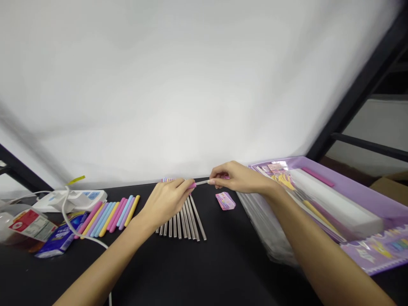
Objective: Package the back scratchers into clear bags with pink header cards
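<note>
Landmark: the row of steel rods (181, 225) is lying fanned out on the black desk (134, 272), just below the hands; everything else is placed from this row.

Left hand (164, 202): it is closed, pinching the end of a pink sleeve (192, 185) just above the row; its wrist is crossing the row's left side.

Right hand (239, 178): it is closed, with its fingertips (212, 181) gripping a thin steel rod (200, 182); that rod is spanning the short gap between the hands, above the row.

Left of the row: pink, blue and yellow sleeves (110, 219) are lying side by side, nearly touching it; a white power strip (70, 200) is sitting beyond them, with a white cable (76, 233) curving across the desk; a blue tissue pack (60, 238) and a labelled carton (32, 225) are lying farther left.

Right of the row: a small pink packet (225, 201) is lying just beside it; a clear plastic bag (264, 225) is resting past that packet, against a purple tray (360, 199) holding a white foam block (334, 199).

Behind the row: a white wall (159, 106) is rising from the desk's far edge; a black metal frame (360, 97) is slanting up past the tray, and a cardboard box (390, 189) is showing beyond it.
</note>
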Tool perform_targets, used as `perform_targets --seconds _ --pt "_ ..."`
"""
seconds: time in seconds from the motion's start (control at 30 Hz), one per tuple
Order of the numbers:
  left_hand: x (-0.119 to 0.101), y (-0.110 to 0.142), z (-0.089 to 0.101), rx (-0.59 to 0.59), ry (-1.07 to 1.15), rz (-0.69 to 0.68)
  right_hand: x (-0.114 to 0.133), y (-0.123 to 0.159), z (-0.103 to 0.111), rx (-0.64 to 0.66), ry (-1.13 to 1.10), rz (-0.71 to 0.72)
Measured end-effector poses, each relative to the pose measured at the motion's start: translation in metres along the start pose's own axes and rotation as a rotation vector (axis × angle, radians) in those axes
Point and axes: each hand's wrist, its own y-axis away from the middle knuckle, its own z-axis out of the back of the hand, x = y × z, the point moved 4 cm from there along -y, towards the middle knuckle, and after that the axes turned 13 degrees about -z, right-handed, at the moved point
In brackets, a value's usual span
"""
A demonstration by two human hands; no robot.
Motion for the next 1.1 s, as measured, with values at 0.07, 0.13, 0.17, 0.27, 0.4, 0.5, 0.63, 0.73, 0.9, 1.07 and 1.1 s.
perform_targets --seconds 0.07,0.13,0.17,0.27,0.4,0.5,0.63,0.73,0.9,1.07,1.1 --pt "-0.003 -0.003 -0.002 0.040 0.021 0.038 -0.001 0.007 0.013 -0.039 0.010 -0.004" --pt "-0.007 -0.006 -0.004 0.083 0.060 0.059 -0.008 0.016 0.031 -0.151 0.062 -0.066" --pt "-0.009 -0.008 -0.006 0.107 0.085 0.061 -0.015 0.022 0.041 -0.210 0.101 -0.130" --pt "-0.016 -0.014 -0.012 0.167 0.135 0.068 -0.043 0.034 0.061 -0.257 0.240 -0.405" --pt "-0.025 -0.022 -0.020 0.195 0.151 0.075 -0.076 0.038 0.053 -0.039 0.331 -0.776" --pt "-0.030 -0.025 -0.025 0.212 0.158 0.067 -0.086 0.030 0.035 0.065 0.345 -0.911" --pt "-0.030 -0.022 -0.030 0.247 0.189 0.067 -0.092 0.016 0.019 0.124 0.403 -1.011" --pt "-0.027 -0.018 -0.031 0.279 0.208 0.081 -0.095 0.012 0.018 0.145 0.477 -1.040" --pt "-0.021 -0.014 -0.029 0.308 0.251 0.135 -0.084 0.015 0.026 0.065 0.553 -0.954" --pt "-0.017 -0.013 -0.024 0.260 0.361 0.179 -0.060 0.022 0.037 -0.016 0.537 -0.843" --pt "-0.017 -0.014 -0.023 0.249 0.404 0.183 -0.055 0.023 0.039 -0.037 0.525 -0.802"
